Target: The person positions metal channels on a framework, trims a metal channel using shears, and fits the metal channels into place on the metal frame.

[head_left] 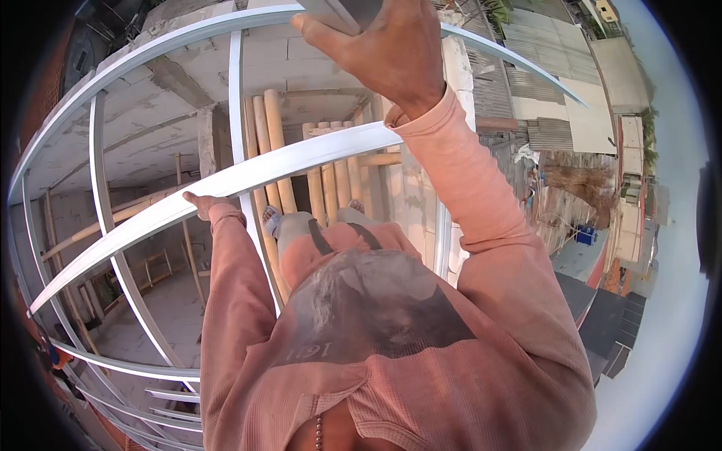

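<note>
Closest in, a pink long-sleeved top [316, 376] fills the lower middle, its sleeves reaching out to both sides. Just past the left cuff, the left hand [210, 205] touches the lower edge of a long pale metal strip [301, 163], which runs from the far left to the right cuff. Most of that hand's fingers are hidden, so I cannot tell whether they grip or merely steady it. Farther forward, the right hand [395, 56] seems closed around a grey object [333, 13], thumb along its side; the top edge cuts it off, leaving its kind unclear.

Supporting the strip looks like the step in hand; the next move would call for a sure hold and firm footing. Beyond lie sandalled feet [271, 221] near wooden poles [272, 143], then more metal bars [98, 165], and a floor [169, 304] well below. Farthest off are corrugated roofs [530, 41] and pale sky [673, 323].
</note>
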Demonstrator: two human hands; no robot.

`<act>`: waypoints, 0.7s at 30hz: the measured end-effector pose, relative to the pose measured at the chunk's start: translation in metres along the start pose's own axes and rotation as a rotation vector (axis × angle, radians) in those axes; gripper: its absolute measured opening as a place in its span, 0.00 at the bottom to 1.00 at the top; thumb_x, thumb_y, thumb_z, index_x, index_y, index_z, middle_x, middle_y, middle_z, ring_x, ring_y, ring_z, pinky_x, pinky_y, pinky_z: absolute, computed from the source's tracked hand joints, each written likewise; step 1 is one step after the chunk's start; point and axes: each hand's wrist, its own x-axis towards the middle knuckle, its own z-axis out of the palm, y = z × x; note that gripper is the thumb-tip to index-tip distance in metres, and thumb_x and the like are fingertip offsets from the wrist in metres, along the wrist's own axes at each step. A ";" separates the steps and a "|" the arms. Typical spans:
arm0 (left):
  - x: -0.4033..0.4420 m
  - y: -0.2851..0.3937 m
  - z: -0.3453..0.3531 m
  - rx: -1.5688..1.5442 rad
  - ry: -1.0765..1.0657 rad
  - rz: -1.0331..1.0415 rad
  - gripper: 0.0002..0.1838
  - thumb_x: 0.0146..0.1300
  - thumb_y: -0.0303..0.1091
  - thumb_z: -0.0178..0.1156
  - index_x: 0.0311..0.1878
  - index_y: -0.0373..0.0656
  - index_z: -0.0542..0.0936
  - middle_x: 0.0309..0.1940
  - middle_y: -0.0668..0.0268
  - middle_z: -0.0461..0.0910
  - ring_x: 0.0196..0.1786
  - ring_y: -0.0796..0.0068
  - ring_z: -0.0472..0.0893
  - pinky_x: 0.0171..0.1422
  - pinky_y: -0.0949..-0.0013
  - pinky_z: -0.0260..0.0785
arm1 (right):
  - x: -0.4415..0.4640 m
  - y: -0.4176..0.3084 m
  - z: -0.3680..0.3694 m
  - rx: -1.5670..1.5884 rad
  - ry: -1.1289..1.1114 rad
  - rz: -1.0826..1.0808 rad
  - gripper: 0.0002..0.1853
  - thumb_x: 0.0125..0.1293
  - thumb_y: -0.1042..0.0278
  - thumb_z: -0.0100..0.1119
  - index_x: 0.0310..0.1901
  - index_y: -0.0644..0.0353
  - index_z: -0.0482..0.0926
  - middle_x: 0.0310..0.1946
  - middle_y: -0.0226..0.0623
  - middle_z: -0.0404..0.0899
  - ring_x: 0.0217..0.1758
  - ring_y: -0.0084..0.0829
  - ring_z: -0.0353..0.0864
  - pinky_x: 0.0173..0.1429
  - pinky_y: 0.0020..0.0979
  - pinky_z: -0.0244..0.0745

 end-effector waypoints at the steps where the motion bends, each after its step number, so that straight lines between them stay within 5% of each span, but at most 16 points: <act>1: 0.038 -0.015 0.005 -0.082 -0.080 0.012 0.53 0.62 0.76 0.58 0.68 0.29 0.73 0.63 0.48 0.79 0.61 0.45 0.81 0.70 0.49 0.75 | 0.002 0.024 -0.019 0.095 0.135 -0.032 0.52 0.50 0.64 0.78 0.74 0.75 0.59 0.64 0.66 0.72 0.68 0.58 0.73 0.71 0.45 0.68; 2: 0.031 -0.019 0.001 -0.097 -0.091 0.029 0.54 0.63 0.76 0.57 0.69 0.28 0.72 0.63 0.49 0.79 0.61 0.45 0.81 0.70 0.49 0.75 | 0.006 0.056 -0.036 -0.230 0.369 -0.366 0.40 0.52 0.54 0.83 0.56 0.67 0.68 0.45 0.45 0.77 0.42 0.39 0.82 0.48 0.36 0.80; 3: 0.031 -0.021 -0.006 -0.058 -0.088 0.036 0.54 0.63 0.75 0.57 0.70 0.28 0.70 0.65 0.48 0.77 0.63 0.46 0.80 0.72 0.50 0.74 | 0.001 0.088 -0.049 -0.041 0.429 -0.199 0.40 0.50 0.58 0.82 0.56 0.68 0.65 0.41 0.44 0.79 0.39 0.41 0.83 0.47 0.35 0.81; 5: 0.030 -0.026 -0.021 0.020 -0.081 0.050 0.56 0.64 0.75 0.56 0.72 0.26 0.67 0.68 0.48 0.75 0.66 0.48 0.78 0.74 0.51 0.71 | -0.020 0.098 -0.098 0.221 0.409 0.160 0.39 0.53 0.59 0.80 0.57 0.67 0.64 0.41 0.40 0.78 0.41 0.35 0.81 0.54 0.36 0.78; 9: 0.065 -0.055 -0.028 -0.256 -0.363 0.223 0.53 0.67 0.73 0.56 0.75 0.31 0.64 0.73 0.52 0.70 0.72 0.54 0.73 0.78 0.53 0.65 | -0.062 0.118 -0.168 0.631 0.382 0.186 0.43 0.56 0.65 0.69 0.70 0.66 0.59 0.44 0.44 0.78 0.49 0.38 0.79 0.61 0.43 0.79; 12: 0.085 -0.056 -0.032 -0.357 -0.528 0.204 0.53 0.65 0.72 0.60 0.78 0.38 0.62 0.74 0.56 0.69 0.73 0.56 0.72 0.78 0.51 0.63 | -0.064 0.121 -0.199 0.733 0.391 0.222 0.30 0.57 0.65 0.65 0.60 0.65 0.70 0.47 0.44 0.77 0.51 0.37 0.78 0.61 0.48 0.75; 19: 0.038 -0.045 -0.032 -0.130 -0.069 0.101 0.61 0.57 0.75 0.65 0.72 0.23 0.65 0.71 0.48 0.71 0.67 0.48 0.76 0.72 0.54 0.73 | -0.099 0.123 -0.166 0.403 0.831 0.328 0.26 0.58 0.69 0.64 0.57 0.67 0.70 0.44 0.44 0.77 0.43 0.37 0.80 0.49 0.43 0.81; 21: 0.080 -0.062 -0.040 -0.084 -0.076 0.104 0.60 0.58 0.76 0.63 0.74 0.29 0.64 0.71 0.50 0.72 0.68 0.49 0.76 0.73 0.52 0.72 | -0.113 0.112 -0.155 0.328 0.874 0.273 0.25 0.59 0.71 0.63 0.57 0.67 0.70 0.44 0.45 0.77 0.40 0.37 0.80 0.46 0.41 0.82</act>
